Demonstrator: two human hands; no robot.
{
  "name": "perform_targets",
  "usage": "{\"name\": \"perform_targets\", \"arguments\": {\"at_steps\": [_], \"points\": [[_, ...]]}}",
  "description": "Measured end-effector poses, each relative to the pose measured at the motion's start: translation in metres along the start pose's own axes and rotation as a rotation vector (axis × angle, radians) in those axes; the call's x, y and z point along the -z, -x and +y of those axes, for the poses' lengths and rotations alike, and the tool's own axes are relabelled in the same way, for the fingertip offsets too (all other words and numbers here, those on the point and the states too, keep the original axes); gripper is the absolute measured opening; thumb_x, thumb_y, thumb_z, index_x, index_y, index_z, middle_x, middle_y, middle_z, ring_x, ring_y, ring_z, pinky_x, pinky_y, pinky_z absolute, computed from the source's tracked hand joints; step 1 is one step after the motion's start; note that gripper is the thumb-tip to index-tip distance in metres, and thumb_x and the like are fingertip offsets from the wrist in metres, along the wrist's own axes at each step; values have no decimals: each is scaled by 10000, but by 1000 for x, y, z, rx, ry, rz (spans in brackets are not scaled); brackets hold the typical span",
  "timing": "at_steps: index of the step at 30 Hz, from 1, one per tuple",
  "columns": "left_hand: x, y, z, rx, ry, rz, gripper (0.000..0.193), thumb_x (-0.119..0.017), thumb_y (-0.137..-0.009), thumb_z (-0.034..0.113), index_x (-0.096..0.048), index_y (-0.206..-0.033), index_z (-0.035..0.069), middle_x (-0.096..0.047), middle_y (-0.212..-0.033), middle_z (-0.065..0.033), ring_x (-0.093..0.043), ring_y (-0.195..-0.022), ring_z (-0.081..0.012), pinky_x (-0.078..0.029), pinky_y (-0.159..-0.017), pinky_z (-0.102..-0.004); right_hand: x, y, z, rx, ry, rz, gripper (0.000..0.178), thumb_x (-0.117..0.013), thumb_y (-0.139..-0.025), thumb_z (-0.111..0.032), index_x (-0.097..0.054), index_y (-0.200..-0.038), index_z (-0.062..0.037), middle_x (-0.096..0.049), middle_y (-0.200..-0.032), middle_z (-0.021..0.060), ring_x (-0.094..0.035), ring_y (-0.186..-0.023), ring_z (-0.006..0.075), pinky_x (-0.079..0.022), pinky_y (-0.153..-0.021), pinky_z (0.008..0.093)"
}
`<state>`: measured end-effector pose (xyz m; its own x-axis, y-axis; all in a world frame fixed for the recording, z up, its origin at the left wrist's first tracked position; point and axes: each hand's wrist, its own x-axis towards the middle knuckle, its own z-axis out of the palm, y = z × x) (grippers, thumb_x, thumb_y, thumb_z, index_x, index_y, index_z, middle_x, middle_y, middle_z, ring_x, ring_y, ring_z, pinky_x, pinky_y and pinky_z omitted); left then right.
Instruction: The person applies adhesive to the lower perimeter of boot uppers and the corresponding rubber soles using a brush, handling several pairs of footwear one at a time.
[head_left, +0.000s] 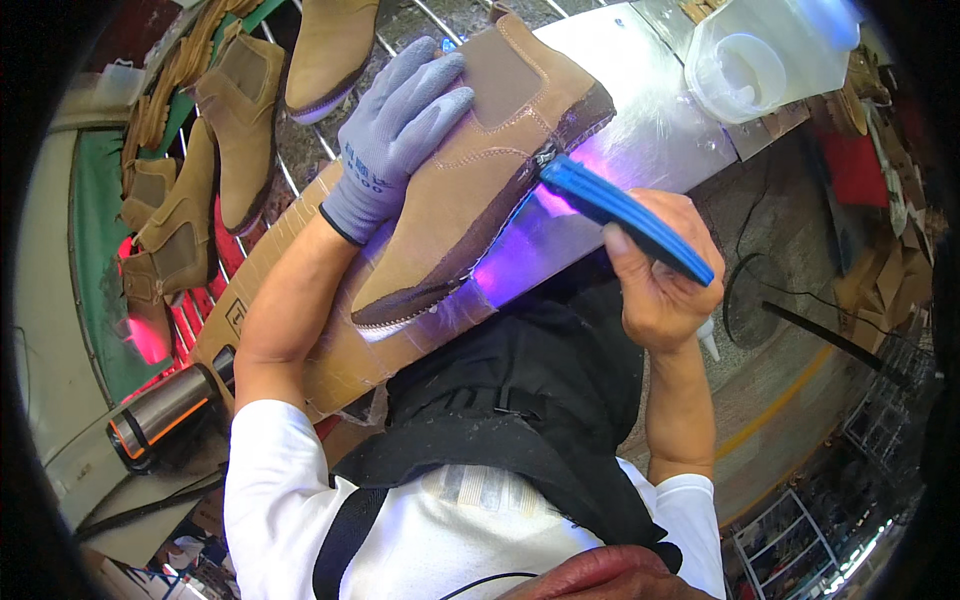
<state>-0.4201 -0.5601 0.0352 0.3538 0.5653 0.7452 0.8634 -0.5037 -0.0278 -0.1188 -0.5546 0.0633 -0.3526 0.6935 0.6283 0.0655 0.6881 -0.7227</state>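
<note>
My left hand (pixel 390 145), in a grey knitted glove, presses its fingers along the upper of a tan suede ankle boot (pixel 455 205) and holds it. The boot lies on its side, toe toward me, with a brown elastic panel and a dark band along its lower edge. In my bare right hand (pixel 665 275) is a blue brush (pixel 625 215) with a curved handle. Its far end meets the dark band near the middle of the boot's lower edge. Any bristles there are hard to make out.
A shiny metal plate (pixel 640 95) and taped cardboard (pixel 350 365) lie under the boot. At the far right stands a translucent plastic jug (pixel 740 75). Several tan boots (pixel 245 120) rest on a metal rack to the left. A steel flask (pixel 165 415) is at lower left.
</note>
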Motion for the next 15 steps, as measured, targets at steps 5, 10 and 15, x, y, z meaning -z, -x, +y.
{"name": "perform_targets", "arguments": {"at_steps": [5,10,15], "points": [[6,4,-5,2,-27,-35,433,-729,-770,188,-688,-1193,100,-665,-1303,-150,-629,-1227,-405,-553,-987,-469,5,-21,-1,-161,-43,43,147,-770,-871,9,-715,-999,58,-724,-954,148,-686,-841,223,-538,-784,311],[9,5,-5,-5,-36,-55,447,-726,-773,186,-688,-1211,103,-661,-1312,-150,-621,-1238,-410,-550,-993,-465,3,-12,-4,-106,-76,-9,177,-777,-849,28,-711,-1009,64,-727,-966,155,-687,-856,247,-543,-798,331],[15,2,1,25,-35,-69,355,-678,-853,138,-700,-1198,55,-669,-1327,-166,-600,-1298,-397,-508,-1064,-419,-4,-4,-18,-101,-107,-46,195,-783,-828,39,-715,-1010,55,-731,-969,158,-693,-866,271,-550,-808,351]]}}
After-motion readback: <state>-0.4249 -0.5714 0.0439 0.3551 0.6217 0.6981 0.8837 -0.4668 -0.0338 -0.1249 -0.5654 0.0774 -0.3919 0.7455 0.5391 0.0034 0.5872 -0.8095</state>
